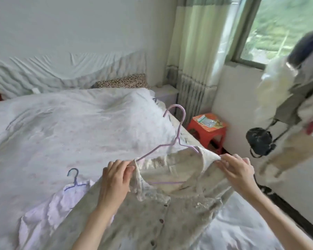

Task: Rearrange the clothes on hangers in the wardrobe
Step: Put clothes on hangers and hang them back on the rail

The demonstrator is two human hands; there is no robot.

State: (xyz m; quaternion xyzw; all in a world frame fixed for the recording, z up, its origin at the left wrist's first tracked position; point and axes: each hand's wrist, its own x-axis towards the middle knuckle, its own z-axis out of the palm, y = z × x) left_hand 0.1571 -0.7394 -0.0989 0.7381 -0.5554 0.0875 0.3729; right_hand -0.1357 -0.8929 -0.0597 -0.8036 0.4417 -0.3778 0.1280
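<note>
A pale grey buttoned shirt (152,210) is held up over the bed with a lilac wire hanger (177,136) partly inside its neck. My left hand (116,179) pinches the left side of the collar together with the hanger's left arm. My right hand (236,170) pinches the right shoulder of the shirt, pulled over the hanger's right end. A light lilac garment (49,208) on a blue hanger (73,179) lies flat on the bed, left of the shirt.
The bed (62,127) with its white quilt fills the left and middle. A red plastic stool (207,130) stands by the wall under the window. Clothes and a black bag (259,143) hang on a stand (285,109) at the right.
</note>
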